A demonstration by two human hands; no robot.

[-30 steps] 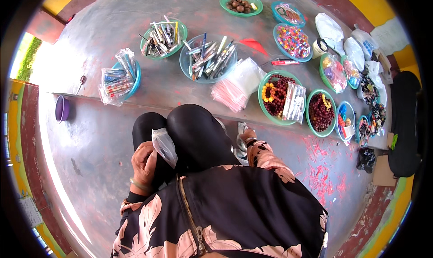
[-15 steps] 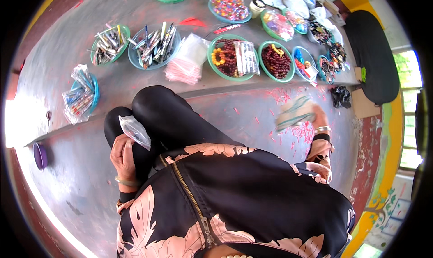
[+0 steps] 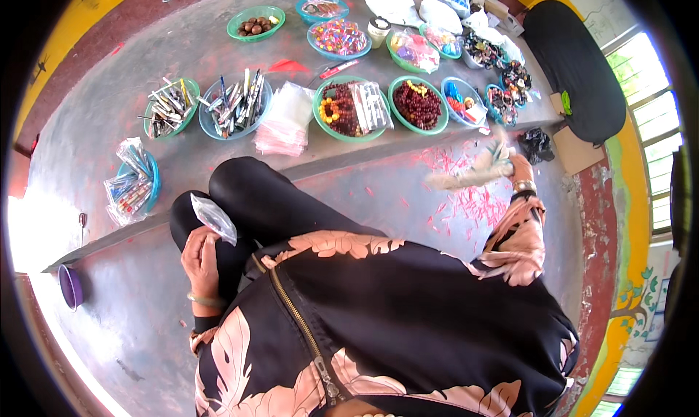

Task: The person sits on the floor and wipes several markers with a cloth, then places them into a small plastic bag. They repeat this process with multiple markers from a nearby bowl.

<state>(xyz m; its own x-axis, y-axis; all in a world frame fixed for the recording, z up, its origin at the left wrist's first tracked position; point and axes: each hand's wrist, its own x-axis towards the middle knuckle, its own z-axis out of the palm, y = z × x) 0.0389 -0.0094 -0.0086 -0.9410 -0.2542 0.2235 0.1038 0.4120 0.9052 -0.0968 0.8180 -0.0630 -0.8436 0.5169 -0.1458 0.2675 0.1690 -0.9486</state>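
Note:
My left hand (image 3: 199, 262) is closed on one end of a small clear plastic bag (image 3: 214, 218), held over my bent left leg. Out to the right, my right hand (image 3: 521, 171) grips a pale cloth (image 3: 473, 172) with bluish-green stripes, smeared by motion. Below and around the cloth, many thin pink scraps (image 3: 484, 207) lie scattered on the grey floor. Nearest beyond my knees, a stack of clear plastic bags (image 3: 282, 120) with pink lower ends rests on the raised ledge.
Along the ledge stand a green basin of dark red beads (image 3: 419, 118), another with beads and a pen pack (image 3: 325, 129), and basins of pens (image 3: 234, 111). A purple bucket (image 3: 70, 287) is at the left. A black bag (image 3: 536, 146) and cardboard (image 3: 575, 151) lie at the right.
The cloth in my right hand has changed shape, swinging with the hand slightly up in view. My left hand still holds the plastic bag. The whole view has shifted slightly.

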